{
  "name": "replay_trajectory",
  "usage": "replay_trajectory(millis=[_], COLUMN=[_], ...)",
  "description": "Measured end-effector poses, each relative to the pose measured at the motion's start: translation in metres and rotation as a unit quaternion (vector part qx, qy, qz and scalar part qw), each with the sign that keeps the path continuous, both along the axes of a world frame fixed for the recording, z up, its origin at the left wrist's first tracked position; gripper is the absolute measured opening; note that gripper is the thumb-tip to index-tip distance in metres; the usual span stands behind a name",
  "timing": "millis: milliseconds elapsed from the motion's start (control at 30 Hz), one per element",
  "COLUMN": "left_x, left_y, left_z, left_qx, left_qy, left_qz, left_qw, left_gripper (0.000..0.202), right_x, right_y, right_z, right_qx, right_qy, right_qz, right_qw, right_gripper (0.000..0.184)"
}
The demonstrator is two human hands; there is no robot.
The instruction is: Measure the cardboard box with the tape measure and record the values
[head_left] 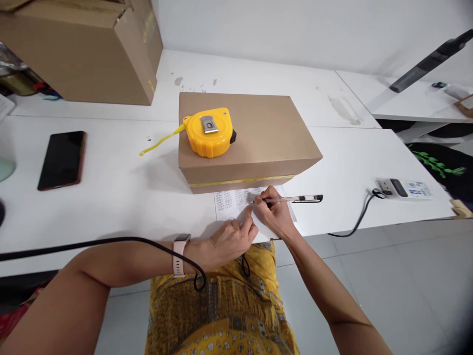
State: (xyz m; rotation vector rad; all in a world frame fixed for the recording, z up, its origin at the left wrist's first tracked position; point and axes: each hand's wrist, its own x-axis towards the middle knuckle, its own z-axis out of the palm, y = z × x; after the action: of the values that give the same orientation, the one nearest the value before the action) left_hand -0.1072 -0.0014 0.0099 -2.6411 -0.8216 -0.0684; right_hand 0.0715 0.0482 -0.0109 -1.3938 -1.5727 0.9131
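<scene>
My right hand (pixel 275 213) is closed around a clear-barrelled pen (pixel 295 199) with a black cap on its back end. The pen's tip meets a white sheet of paper (pixel 227 213) that bears rows of small handwriting, too small to read. My left hand (pixel 234 236) rests at the sheet's near edge, its index finger stretched out onto the paper beside the pen tip and the other fingers bent. A brown cardboard box (pixel 266 133) stands just beyond, covering the sheet's far part. On the box lies a yellow tape measure (pixel 210 140) with a metal clip and a yellow strap.
A black phone (pixel 62 160) lies on the white table (pixel 148 209) at left. Behind it stands a larger carton (pixel 92 59). To the right is a power strip (pixel 404 189) with a black cable. Another cable (pixel 125 240) crosses my left forearm. A dark upright object (pixel 428 64) stands far right.
</scene>
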Motion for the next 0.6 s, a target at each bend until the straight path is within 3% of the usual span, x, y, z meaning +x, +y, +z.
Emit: replay_trajectory(millis=[300,600], left_x=[0.0004,0.0008], left_y=[-0.0002,-0.0003], left_z=[-0.0058,-0.0018], left_qx=[0.016,0.009], left_qy=[-0.014,-0.019], left_qz=[-0.001,0.004], left_qw=[1.000,1.000], left_gripper=[0.021,0.025], right_x=[-0.0009,-0.0001], right_y=[-0.0004,0.0000], right_z=[-0.0003,-0.0026], right_qx=[0.001,0.007], right_qy=[-0.012,-0.020], right_qz=[0.005,0.005], right_qw=[1.000,1.000], right_gripper=[0.021,0.022])
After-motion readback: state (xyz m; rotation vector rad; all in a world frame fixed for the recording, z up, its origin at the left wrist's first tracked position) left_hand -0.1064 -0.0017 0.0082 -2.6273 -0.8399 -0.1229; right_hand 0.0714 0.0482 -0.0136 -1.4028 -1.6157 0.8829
